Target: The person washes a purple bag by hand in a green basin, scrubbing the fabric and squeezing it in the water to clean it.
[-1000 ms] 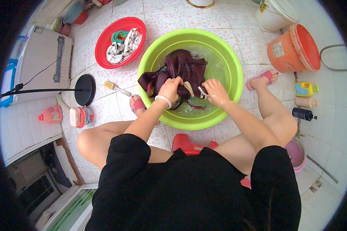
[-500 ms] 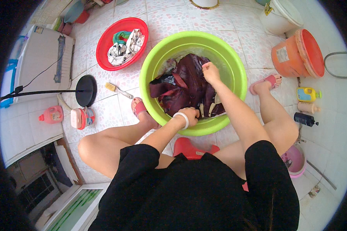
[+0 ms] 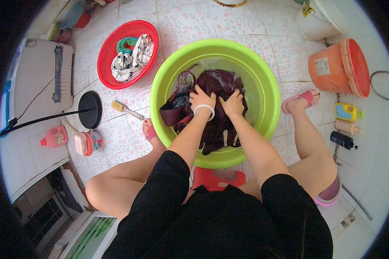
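Observation:
A dark maroon garment (image 3: 209,125) lies bunched and soaked in water inside a large lime-green basin (image 3: 270,108). My left hand (image 3: 202,101), with a white band (image 3: 208,108) at the wrist, presses on the cloth with its fingers spread. Close by on the right, my right hand (image 3: 232,104) also rests on the garment, fingers and thumb apart. Pale strips show on the garment's near edge, and a patch of lighter lining shows at its left. The cloth under my palms is hidden.
A red basin (image 3: 103,60) holding white and green cloth stands at the far left. Near it lies a scrub brush (image 3: 127,110). Orange (image 3: 328,67) and white (image 3: 317,21) buckets stand at the right, with several bottles below. A red stool (image 3: 218,178) is between my legs.
Both hands have shifted onto the middle of the garment. The left moved away from me, the right nearer; their curled fingers have spread. The cloth is bunched differently.

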### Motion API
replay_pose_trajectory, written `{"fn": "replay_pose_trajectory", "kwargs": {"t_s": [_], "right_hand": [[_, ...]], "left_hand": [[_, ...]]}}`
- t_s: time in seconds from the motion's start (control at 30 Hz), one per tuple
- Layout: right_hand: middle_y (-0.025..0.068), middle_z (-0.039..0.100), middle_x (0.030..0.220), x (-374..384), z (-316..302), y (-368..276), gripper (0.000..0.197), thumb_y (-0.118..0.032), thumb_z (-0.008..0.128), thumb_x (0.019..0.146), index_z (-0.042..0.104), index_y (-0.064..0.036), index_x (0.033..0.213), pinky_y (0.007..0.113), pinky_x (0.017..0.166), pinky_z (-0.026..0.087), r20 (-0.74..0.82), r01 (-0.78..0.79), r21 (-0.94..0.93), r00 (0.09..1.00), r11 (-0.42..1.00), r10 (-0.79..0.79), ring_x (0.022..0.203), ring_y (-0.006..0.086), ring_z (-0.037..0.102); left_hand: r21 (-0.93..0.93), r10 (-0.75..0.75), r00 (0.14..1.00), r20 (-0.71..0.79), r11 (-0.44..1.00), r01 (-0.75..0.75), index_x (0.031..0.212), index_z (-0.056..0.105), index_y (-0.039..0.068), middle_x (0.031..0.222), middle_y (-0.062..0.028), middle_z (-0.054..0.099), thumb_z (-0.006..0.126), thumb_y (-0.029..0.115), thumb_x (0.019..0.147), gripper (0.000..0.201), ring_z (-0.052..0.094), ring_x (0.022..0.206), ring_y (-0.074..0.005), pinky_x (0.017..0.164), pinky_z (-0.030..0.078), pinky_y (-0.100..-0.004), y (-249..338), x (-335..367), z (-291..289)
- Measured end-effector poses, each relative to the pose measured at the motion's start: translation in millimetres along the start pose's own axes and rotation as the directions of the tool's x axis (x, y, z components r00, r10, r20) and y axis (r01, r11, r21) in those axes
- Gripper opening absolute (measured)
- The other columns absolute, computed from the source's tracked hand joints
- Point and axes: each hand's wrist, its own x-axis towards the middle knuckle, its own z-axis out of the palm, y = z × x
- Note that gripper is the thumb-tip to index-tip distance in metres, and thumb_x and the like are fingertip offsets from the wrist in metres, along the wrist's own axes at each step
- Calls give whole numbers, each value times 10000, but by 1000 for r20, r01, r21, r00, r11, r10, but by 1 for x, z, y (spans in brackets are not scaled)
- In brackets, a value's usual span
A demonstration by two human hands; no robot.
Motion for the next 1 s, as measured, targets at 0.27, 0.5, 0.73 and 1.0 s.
{"fn": "replay_pose_trajectory", "kwargs": {"t_s": [0.27, 0.5, 0.73, 1.0], "right_hand": [[210, 474, 1145, 59, 31, 7, 732, -410, 630, 758, 317, 33, 1250, 457, 810, 451, -134, 46, -85, 989, 995, -57, 1008, 345, 535], [194, 495, 1139, 118, 44, -2, 557, -376, 621, 773, 449, 7, 1139, 395, 776, 479, -178, 112, -234, 972, 966, -156, 957, 319, 566], [191, 580, 980, 174, 59, -2, 417, -282, 588, 774, 492, 8, 1057, 412, 685, 502, -260, 203, -235, 929, 951, -263, 773, 336, 614], [194, 592, 992, 182, 23, -14, 374, -220, 589, 741, 564, -16, 1053, 419, 710, 484, 6, 299, -257, 951, 919, -308, 808, 313, 607]], "left_hand": [[111, 169, 977, -132, 982, -155, 1340, 221, 33, 1235, -211, 406, 531, 284, 851, 631, 427, 1141, -352, 881, 436, -429, -1, 53, 61], [46, 73, 996, -53, 996, -71, 1332, 228, -23, 1276, -249, 389, 540, 193, 842, 620, 405, 1169, -370, 959, 371, -412, 19, 115, 94], [-655, -101, 988, 116, 740, 153, 1294, 306, -27, 1276, -223, 405, 502, 167, 846, 526, 406, 1161, -345, 1010, 296, -404, 57, 161, 99], [300, 426, 904, 36, 858, -417, 1208, 434, -31, 1225, -224, 461, 393, 138, 867, 382, 440, 1138, -324, 1002, 284, -388, 50, 158, 101]]}}
